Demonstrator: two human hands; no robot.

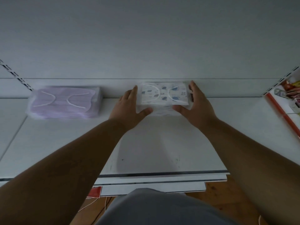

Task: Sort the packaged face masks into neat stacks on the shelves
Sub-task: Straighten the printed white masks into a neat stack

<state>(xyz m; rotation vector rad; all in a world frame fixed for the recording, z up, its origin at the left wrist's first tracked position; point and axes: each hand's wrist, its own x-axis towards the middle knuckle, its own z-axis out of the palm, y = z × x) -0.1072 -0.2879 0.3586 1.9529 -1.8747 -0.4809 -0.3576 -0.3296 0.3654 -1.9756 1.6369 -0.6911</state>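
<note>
A stack of packaged white masks with blue patterns (164, 96) sits at the back of the white shelf (162, 143), against the back panel. My left hand (129, 108) lies flat against the stack's left side, thumb at its front edge. On the stack's right side my right hand (196, 108) presses in the same way, fingers straight along the side and thumb at the front. A second stack of packaged purple masks (65, 103) rests further left on the same shelf, untouched.
A neighbouring shelf bay at the right holds colourful packets (290, 90) behind a red-orange strip (280, 111). Slotted uprights (17, 75) flank the bay. Lower shelf edges (154, 184) and a wooden floor with cables show below.
</note>
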